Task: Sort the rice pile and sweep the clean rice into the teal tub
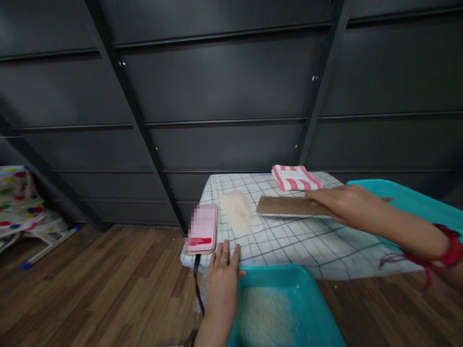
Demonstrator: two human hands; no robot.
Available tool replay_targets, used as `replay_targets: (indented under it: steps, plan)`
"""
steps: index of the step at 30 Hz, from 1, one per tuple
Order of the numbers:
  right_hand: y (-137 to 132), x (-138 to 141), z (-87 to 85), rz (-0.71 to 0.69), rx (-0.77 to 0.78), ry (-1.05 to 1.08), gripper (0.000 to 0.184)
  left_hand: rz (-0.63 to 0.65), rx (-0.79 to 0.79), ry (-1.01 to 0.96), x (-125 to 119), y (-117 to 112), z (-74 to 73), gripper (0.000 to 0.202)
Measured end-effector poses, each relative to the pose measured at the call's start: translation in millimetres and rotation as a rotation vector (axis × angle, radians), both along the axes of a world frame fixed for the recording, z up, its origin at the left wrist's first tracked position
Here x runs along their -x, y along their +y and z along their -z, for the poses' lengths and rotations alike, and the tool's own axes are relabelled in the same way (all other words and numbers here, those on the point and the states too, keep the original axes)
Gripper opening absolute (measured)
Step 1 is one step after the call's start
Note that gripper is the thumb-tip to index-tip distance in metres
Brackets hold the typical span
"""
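Note:
My right hand [338, 201] is closed on a long brown cardboard strip [280, 206] with a pale lower edge, holding it over the right part of the table. To the left of the strip, a flat patch of white rice [237, 212] lies on the checked cloth [267, 243]. My left hand [224, 274] rests at the table's front edge, fingers stretched out on the cloth, its thumb by the rim of a teal tub [307, 279]. More rice [267, 313] covers the bottom of that tub, which is below the front edge.
A phone [204, 229] with a black cable [197, 284] lies at the table's left edge. A folded pink-striped towel [294, 178] sits at the back. Another teal tub [408, 197] stands at the right. Dark panels [224, 82] rise behind; a dotted cloth on a rack [25, 207] is far left.

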State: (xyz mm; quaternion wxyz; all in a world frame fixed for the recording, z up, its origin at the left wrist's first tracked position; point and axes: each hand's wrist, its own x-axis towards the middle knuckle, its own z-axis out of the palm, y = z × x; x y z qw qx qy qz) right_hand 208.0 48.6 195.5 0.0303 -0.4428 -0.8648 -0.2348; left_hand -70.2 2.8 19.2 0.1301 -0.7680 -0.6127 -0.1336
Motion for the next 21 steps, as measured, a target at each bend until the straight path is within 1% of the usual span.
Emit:
replay_targets:
  steps: [1, 3, 5, 7, 12, 14, 17, 21]
  plan:
    - [12.5, 2.4, -0.3, 0.068, 0.042, -0.039, 0.034, 0.001, -0.008, 0.005, 0.1, 0.2, -0.4, 0.048]
    - [34.6, 8.9, -0.5, 0.205, 0.067, -0.066, 0.031, -0.009, -0.024, 0.018, 0.0, 0.4, -1.0, 0.05]
    - [53.1, 17.5, 0.2, 0.279, 0.078, -0.056, 0.029, -0.026, -0.033, 0.028, -0.5, 0.7, -1.1, 0.052]
    - [69.5, 27.1, 1.7, 0.301, 0.087, -0.038, 0.027, -0.028, -0.037, 0.036, -0.8, 0.9, -0.8, 0.05]
    - [102.0, 48.7, 8.5, 0.272, 0.086, -0.006, 0.028, -0.006, -0.052, 0.041, 0.2, 1.9, 1.1, 0.044]
    - [106.8, 53.0, 11.4, 0.26, 0.094, 0.004, 0.027, -0.007, -0.056, 0.044, 1.4, 2.6, 2.4, 0.043]
    - [102.7, 53.2, 13.4, 0.236, 0.123, 0.009, 0.026, -0.011, -0.045, 0.045, 3.1, 3.3, 4.2, 0.043]
    - [90.3, 48.0, 6.9, 0.22, 0.129, 0.01, 0.026, -0.02, 0.0, 0.032, 3.2, 2.9, 4.3, 0.046]
